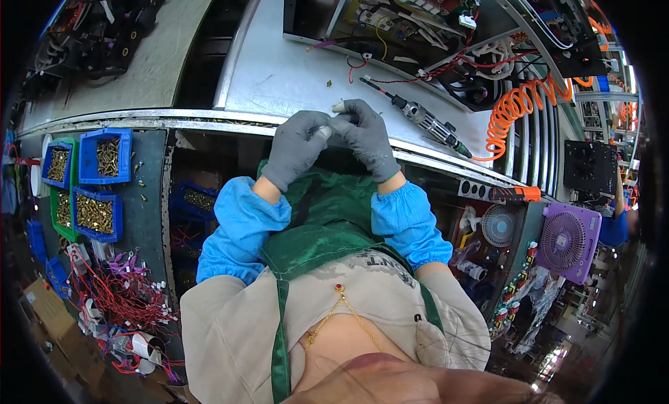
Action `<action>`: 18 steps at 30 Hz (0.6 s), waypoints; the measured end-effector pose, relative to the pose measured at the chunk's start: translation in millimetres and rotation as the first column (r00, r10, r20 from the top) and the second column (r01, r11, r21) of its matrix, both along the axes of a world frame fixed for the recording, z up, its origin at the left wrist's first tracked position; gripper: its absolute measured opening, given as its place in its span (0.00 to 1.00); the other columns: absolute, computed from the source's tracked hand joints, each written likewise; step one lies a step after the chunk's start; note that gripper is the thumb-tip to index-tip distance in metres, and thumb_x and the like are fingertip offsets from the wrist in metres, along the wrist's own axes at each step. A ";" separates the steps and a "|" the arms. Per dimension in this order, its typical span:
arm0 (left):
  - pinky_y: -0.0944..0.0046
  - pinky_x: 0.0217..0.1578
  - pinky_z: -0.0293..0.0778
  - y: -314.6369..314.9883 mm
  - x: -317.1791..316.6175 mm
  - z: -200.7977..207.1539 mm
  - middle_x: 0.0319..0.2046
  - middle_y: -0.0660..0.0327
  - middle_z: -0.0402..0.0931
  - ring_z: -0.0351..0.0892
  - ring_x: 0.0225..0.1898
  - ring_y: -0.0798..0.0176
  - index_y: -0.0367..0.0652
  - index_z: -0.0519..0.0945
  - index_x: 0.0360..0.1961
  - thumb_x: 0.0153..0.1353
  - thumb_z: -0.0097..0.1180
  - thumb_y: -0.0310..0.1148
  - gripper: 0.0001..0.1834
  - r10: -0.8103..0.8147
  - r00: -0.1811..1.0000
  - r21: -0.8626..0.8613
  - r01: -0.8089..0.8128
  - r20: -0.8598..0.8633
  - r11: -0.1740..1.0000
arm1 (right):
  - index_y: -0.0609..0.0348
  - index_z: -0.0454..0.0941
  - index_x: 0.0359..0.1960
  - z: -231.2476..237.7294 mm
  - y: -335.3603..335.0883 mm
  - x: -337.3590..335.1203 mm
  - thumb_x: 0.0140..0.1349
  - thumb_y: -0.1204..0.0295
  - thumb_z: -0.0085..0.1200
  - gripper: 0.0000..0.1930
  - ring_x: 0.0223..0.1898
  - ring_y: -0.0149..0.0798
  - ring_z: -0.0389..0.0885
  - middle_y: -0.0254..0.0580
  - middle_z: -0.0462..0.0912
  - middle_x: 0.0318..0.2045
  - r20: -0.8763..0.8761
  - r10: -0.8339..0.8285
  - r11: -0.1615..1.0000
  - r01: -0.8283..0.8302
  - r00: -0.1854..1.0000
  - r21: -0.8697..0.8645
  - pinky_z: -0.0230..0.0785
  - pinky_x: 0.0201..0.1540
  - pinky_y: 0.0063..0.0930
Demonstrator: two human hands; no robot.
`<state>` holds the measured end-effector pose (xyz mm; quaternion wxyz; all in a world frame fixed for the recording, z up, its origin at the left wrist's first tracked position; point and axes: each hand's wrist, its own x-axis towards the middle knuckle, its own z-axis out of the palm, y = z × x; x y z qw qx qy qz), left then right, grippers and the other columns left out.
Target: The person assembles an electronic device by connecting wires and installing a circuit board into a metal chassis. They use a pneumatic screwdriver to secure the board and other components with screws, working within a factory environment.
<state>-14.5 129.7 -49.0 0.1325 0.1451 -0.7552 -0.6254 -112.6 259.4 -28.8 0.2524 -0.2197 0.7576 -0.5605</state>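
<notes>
Both hands wear grey gloves with pale bare tips and meet over the near edge of the metal workbench point(261, 76). My left hand point(296, 149) is closed, its fingers curled and the thumb pressed toward the right hand's fingers. My right hand point(368, 140) is closed too, its fingertips bent against the left's. Anything between the fingertips is too small or hidden to make out. Just beyond my right hand lies a pneumatic screwdriver point(421, 118) with a long bit. Past it stands an open metal chassis point(418, 73) with wires and circuit boards. A small brass-coloured piece point(329, 84) lies on the bench.
Blue bins point(104, 181) of screws stand on the left side table, with a heap of red wires point(132, 292) nearer. An orange coiled air hose point(512, 115) runs at the right. A purple fan point(568, 242) and another person's blue sleeve point(613, 230) are far right.
</notes>
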 end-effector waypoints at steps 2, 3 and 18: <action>0.68 0.33 0.76 -1.9 -2.4 2.0 0.32 0.59 0.77 0.78 0.33 0.67 0.34 0.76 0.40 0.57 0.54 0.28 0.11 -0.095 0.994 0.524 0.055 0.050 0.850 | 0.64 0.76 0.37 -5.3 4.9 -3.1 0.54 0.70 0.61 0.13 0.31 0.27 0.77 0.38 0.80 0.29 -0.022 0.023 0.999 -0.023 1.000 -0.032 0.72 0.37 0.23; 0.69 0.33 0.76 -0.7 -4.3 1.8 0.32 0.59 0.77 0.78 0.33 0.68 0.33 0.76 0.41 0.58 0.55 0.29 0.11 -0.090 0.996 0.533 0.065 0.022 0.844 | 0.64 0.76 0.36 -6.7 6.2 -4.6 0.54 0.69 0.61 0.12 0.31 0.27 0.77 0.38 0.80 0.29 0.005 0.019 0.999 -0.019 1.000 -0.028 0.72 0.36 0.23; 0.72 0.30 0.74 -12.0 -29.4 2.7 0.29 0.62 0.79 0.76 0.27 0.74 0.37 0.78 0.38 0.61 0.55 0.36 0.12 -0.035 0.987 0.533 -0.055 0.157 0.844 | 0.46 0.81 0.37 13.6 -29.8 -81.9 0.56 0.71 0.50 0.10 0.46 0.43 0.75 0.38 0.75 0.44 -0.761 0.574 0.750 0.178 0.303 0.637 0.73 0.43 0.34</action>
